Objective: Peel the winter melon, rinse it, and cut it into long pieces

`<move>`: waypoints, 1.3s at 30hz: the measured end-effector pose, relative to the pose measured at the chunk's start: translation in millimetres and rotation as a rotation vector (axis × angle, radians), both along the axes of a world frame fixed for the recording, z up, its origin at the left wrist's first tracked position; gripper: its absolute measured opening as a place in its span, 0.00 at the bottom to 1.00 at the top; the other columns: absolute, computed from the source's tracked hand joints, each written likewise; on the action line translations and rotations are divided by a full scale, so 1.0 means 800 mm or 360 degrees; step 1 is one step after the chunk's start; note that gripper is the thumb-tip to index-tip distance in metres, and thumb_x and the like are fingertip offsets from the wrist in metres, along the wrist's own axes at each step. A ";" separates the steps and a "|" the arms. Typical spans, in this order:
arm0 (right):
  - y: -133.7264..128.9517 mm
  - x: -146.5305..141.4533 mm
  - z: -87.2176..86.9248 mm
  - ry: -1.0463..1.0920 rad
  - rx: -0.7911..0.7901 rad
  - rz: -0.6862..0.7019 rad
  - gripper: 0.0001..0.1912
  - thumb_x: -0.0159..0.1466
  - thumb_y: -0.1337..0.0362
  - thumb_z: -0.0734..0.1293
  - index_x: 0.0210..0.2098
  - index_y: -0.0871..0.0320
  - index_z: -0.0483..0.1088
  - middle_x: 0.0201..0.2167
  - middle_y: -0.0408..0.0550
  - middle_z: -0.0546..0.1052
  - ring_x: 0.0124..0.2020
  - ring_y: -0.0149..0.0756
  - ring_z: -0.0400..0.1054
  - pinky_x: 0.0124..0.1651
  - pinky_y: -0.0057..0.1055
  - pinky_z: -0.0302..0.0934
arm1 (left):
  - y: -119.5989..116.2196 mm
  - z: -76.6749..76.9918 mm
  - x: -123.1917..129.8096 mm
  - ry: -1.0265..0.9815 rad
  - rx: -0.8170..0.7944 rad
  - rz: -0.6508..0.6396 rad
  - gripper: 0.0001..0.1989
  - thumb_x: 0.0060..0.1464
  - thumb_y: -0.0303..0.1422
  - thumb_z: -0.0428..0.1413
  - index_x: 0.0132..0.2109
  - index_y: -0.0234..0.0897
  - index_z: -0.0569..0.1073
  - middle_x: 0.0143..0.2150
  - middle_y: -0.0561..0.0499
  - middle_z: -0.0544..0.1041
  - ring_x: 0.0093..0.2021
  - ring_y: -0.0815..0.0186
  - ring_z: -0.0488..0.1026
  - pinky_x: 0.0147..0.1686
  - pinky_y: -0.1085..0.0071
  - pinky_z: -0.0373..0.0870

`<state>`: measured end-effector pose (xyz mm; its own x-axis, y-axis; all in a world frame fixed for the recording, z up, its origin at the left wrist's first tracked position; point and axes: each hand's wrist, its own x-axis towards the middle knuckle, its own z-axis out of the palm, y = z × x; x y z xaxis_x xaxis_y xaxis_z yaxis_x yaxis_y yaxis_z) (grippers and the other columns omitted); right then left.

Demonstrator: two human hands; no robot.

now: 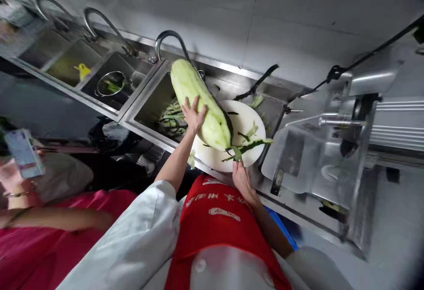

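Note:
A large, mostly peeled winter melon [200, 104] lies tilted across a round white cutting board [247, 120] and over the sink edge. A dark green strip of skin remains along its right side. My left hand [194, 115] rests on the pale flesh with its fingers spread. My right hand [241, 176] is closed at the melon's near end around a peeler [237, 154], mostly hidden by the fingers and a piece of peel. Strips of green peel [255, 144] lie on the board beside it.
Peelings [174, 115] fill part of the sink [150, 104] under a curved faucet [172, 36]. More sinks continue left, one with a strainer [111, 83]. At right stands a metal machine [318, 162]. A person in pink [66, 223] holds a phone [24, 153] at left.

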<state>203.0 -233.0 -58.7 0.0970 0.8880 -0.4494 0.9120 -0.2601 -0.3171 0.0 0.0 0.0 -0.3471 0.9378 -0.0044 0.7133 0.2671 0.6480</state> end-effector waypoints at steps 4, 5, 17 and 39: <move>-0.012 0.012 -0.005 0.0002 -0.0114 0.0010 0.25 0.84 0.56 0.51 0.56 0.65 0.74 0.47 0.64 0.85 0.50 0.48 0.82 0.49 0.34 0.65 | -0.001 0.002 0.000 0.0005 0.0010 0.0005 0.35 0.68 0.50 0.60 0.78 0.57 0.66 0.86 0.51 0.46 0.84 0.39 0.41 0.78 0.37 0.54; -0.015 0.016 -0.004 0.0003 -0.0162 0.0011 0.25 0.84 0.56 0.52 0.54 0.65 0.75 0.47 0.64 0.85 0.51 0.47 0.82 0.49 0.33 0.65 | -0.001 0.002 0.000 0.0006 0.0006 0.0004 0.35 0.67 0.50 0.60 0.77 0.57 0.66 0.86 0.51 0.46 0.84 0.39 0.41 0.77 0.36 0.54; 0.131 -0.008 0.101 0.0016 0.0219 0.0082 0.28 0.83 0.53 0.49 0.55 0.64 0.73 0.48 0.66 0.83 0.52 0.48 0.81 0.51 0.34 0.67 | 0.005 -0.005 0.002 -0.0023 -0.0015 0.0024 0.36 0.67 0.53 0.58 0.78 0.60 0.64 0.86 0.52 0.44 0.84 0.34 0.38 0.73 0.25 0.56; 0.049 0.007 0.060 -0.0310 0.0116 0.0168 0.26 0.84 0.54 0.50 0.53 0.67 0.71 0.41 0.68 0.85 0.45 0.49 0.84 0.42 0.33 0.69 | 0.001 -0.004 0.007 -0.0068 0.0022 0.0025 0.35 0.66 0.52 0.60 0.77 0.59 0.66 0.86 0.52 0.44 0.84 0.34 0.36 0.73 0.24 0.53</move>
<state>208.4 -194.1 -11.0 0.0807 0.9274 -0.3653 0.9787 -0.1430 -0.1470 5.8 0.5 -3.0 -0.3617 0.9323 -0.0064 0.6807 0.2687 0.6815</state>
